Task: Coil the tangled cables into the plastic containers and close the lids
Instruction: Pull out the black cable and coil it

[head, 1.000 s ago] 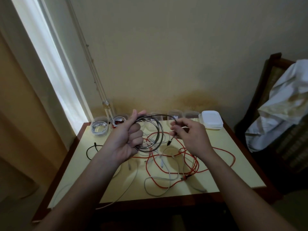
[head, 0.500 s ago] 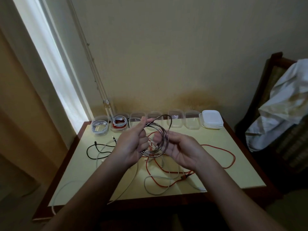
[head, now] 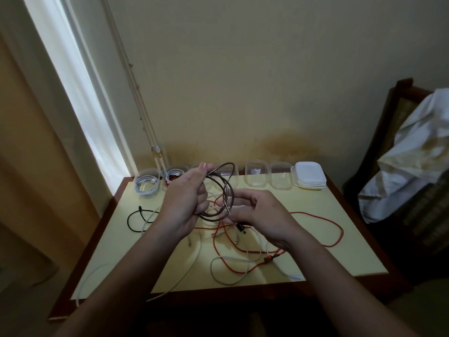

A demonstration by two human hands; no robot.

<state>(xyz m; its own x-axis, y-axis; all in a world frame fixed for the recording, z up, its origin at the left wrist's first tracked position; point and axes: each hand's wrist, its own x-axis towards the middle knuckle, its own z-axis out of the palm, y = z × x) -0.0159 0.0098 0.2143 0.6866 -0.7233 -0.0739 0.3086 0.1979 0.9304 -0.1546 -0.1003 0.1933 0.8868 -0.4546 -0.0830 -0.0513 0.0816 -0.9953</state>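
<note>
Several loops of the dark cable (head: 213,217) now sit gripped in the left hand (head: 187,205) above mid-table, the right hand (head: 257,212) having swung its pinched tail in from the right, so it looks ready for a far container (head: 257,176)

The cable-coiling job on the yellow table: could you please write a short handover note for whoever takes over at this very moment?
The left hand grips the dark cable coil above the table.
The right hand curls its fingers at the coil's lower edge, by the plug end.
Done: two back-left containers hold coiled cables, one white, one red and white; neither is lidded.
Left: put this coil in an empty container; coil the red cable, white cable and black cable; fit lids from the lid stack.
</note>
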